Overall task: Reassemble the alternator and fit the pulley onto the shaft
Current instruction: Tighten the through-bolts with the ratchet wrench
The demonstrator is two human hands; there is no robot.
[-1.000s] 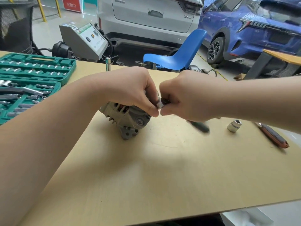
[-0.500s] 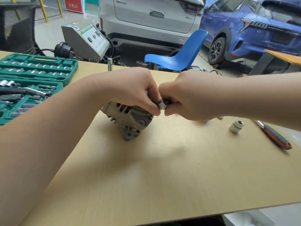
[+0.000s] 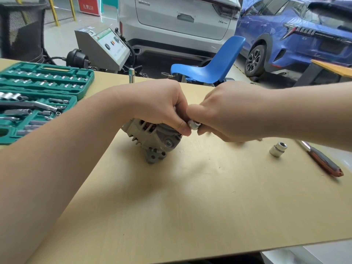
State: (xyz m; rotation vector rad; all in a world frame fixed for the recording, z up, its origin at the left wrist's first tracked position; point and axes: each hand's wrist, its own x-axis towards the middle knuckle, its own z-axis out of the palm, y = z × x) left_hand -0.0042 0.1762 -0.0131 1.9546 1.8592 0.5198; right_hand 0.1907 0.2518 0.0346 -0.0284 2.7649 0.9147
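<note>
Under left hand (image 3: 162, 105) fingers: alternator (image 3: 152, 138), heavy rigid casting, gripped by its housing. Right hand (image 3: 219, 115) fingers pinch small socket (image 3: 194, 125), slippery metal.

Green socket case (image 3: 38, 92) left — blue chair (image 3: 213, 67) behind table (image 3: 190, 206).

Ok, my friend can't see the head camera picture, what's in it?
Two hands work on a grey alternator on a wooden table: left hand grips it, right hand holds a small silver socket.
</note>
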